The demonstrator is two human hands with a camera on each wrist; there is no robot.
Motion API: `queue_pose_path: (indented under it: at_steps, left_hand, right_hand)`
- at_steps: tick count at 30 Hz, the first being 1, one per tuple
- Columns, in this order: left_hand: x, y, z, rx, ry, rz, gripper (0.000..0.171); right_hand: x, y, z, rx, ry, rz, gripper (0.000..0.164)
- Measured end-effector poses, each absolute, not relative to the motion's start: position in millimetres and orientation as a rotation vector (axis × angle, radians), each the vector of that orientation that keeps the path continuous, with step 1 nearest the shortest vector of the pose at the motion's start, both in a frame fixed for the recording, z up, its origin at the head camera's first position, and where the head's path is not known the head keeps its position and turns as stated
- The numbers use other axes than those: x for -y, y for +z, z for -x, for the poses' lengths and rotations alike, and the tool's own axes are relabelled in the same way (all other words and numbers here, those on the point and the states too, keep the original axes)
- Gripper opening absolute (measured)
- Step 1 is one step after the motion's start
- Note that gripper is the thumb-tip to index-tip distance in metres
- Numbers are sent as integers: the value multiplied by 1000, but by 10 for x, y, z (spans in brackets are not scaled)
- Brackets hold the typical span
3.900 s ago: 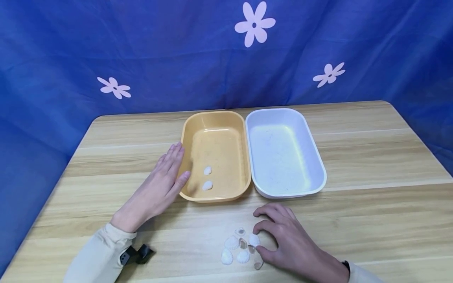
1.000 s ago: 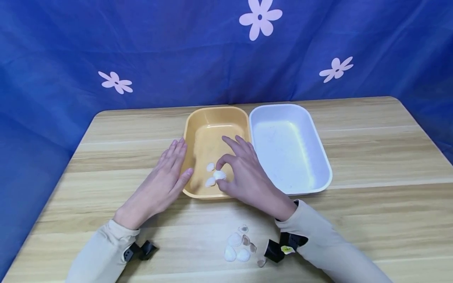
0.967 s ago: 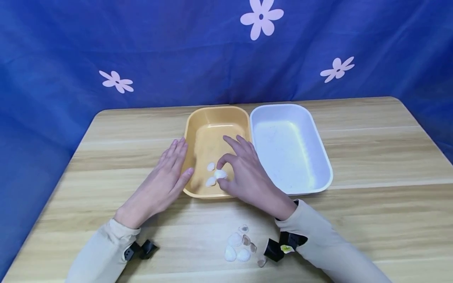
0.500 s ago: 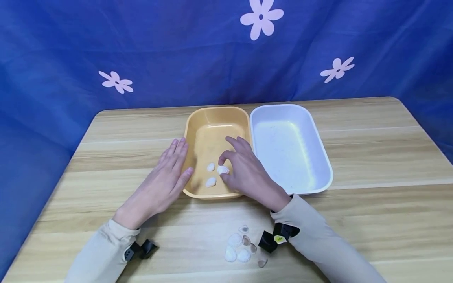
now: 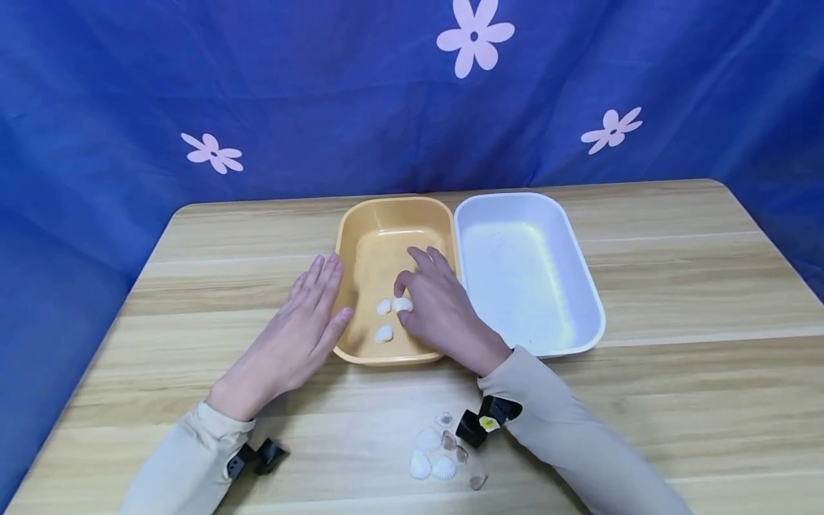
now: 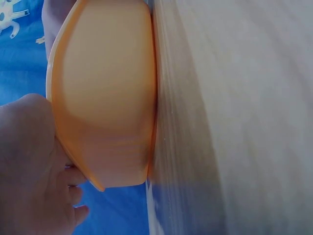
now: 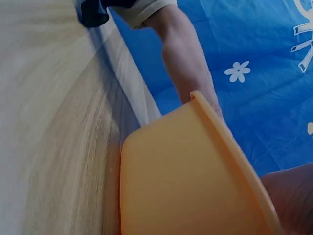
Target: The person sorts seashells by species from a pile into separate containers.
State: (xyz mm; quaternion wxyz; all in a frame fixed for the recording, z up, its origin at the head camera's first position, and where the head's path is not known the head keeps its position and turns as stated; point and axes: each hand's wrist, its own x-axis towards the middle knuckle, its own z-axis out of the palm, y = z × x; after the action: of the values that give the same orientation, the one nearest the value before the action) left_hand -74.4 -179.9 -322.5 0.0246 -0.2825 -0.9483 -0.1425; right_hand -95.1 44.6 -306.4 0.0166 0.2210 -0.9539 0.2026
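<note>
A blue cloth (image 5: 309, 100) printed with white flowers (image 5: 484, 33) is hanging behind the wood-grain bench (image 5: 676, 286) where you are working. On the bench, an orange plastic basin (image 5: 399, 360) and a white plastic basin (image 5: 515, 272) are standing side by side, the orange one lying to your left. Your pale sleeves (image 5: 177, 465) are reaching in from the near edge. Your left hand (image 5: 299, 322) is resting along the left rim of the orange basin, its fingers (image 5: 318, 286) lying straight and gripping nothing, while its thumb is extending over the rim. Your right hand (image 5: 440, 300) is hovering over the orange basin, its thumb and index finger pinching a white ribbed seashell (image 5: 403, 305) and the fingers beside them stretching out; you cannot tell whether that shell is touching the basin floor. Near each wrist, a small black camera (image 5: 472, 428) is showing. Two white seashells (image 5: 384, 334) are lying in the orange basin, near the pinched one. On the bench before it, three white ribbed shells (image 5: 444, 468) are lying clustered with smaller, brownish and clear-looking shells (image 5: 461, 454).
</note>
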Motion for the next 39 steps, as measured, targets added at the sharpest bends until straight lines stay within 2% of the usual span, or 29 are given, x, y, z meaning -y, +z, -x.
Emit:
queue_pose_path:
  at_steps: [8,29,39]
  left_hand:
    - [1795,-3233,731,2924,-447,871,61]
    - [1795,-3237,725,2927,-452,862,62]
    - [1797,-3254,748,2920,-483,865,61]
  right_hand:
    - [-380,-3075,1049,3030,459,-701,17]
    - [-305,-3152,1006,3097,539,-598,18]
    - [-316,-3125,912,2802,654,-689,15]
